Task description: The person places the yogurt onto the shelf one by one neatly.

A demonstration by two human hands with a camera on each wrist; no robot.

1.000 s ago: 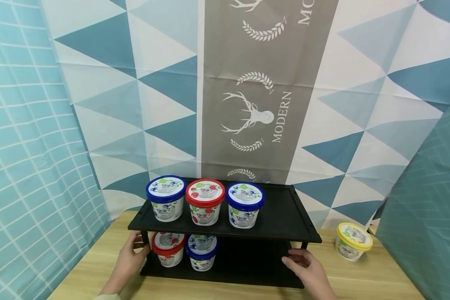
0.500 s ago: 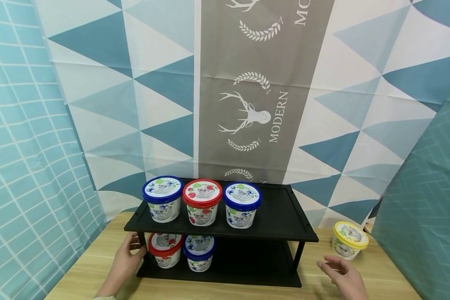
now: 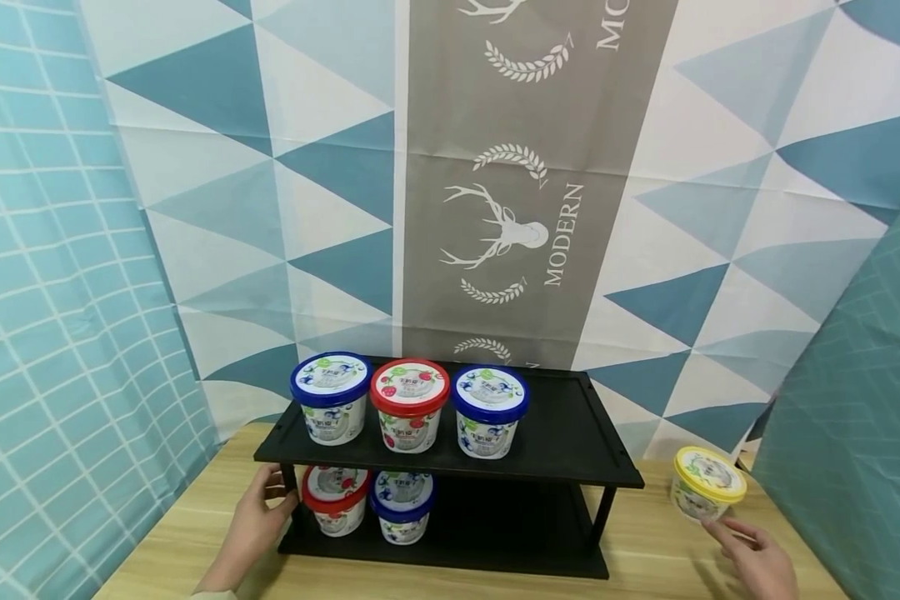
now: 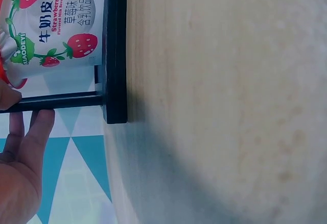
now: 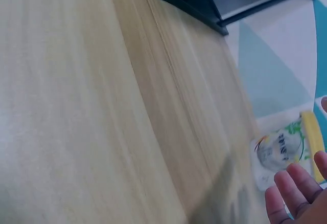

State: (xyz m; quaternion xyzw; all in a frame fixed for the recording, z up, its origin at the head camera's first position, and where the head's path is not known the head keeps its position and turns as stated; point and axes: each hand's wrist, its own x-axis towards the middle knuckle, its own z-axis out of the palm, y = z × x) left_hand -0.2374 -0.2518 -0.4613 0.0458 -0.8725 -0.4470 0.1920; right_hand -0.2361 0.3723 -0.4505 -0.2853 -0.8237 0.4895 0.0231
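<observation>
A black two-tier rack (image 3: pixel 555 433) stands on the wooden table. My left hand (image 3: pixel 258 512) pinches its front left post (image 4: pixel 61 100), thumb on one side and fingers on the other. Just inside that post sits a red-lidded strawberry milk tub (image 3: pixel 337 500), with a blue-lidded tub (image 3: pixel 403 508) beside it on the lower shelf. Over at the right, my right hand (image 3: pixel 757 558) is at the near side of a yellow-lidded tub (image 3: pixel 708 483). Its fingers (image 5: pixel 296 185) are spread and not closed round the tub; whether they touch it I cannot tell.
On the upper shelf, two blue-lidded tubs flank a red-lidded tub (image 3: pixel 409 408). A patterned curtain (image 3: pixel 330 192) hangs behind the table (image 3: pixel 195 517), and tiled-print cloths close in both sides.
My right hand has left the rack's front right post and moved right to the yellow-lidded tub. The left hand has stayed at its post.
</observation>
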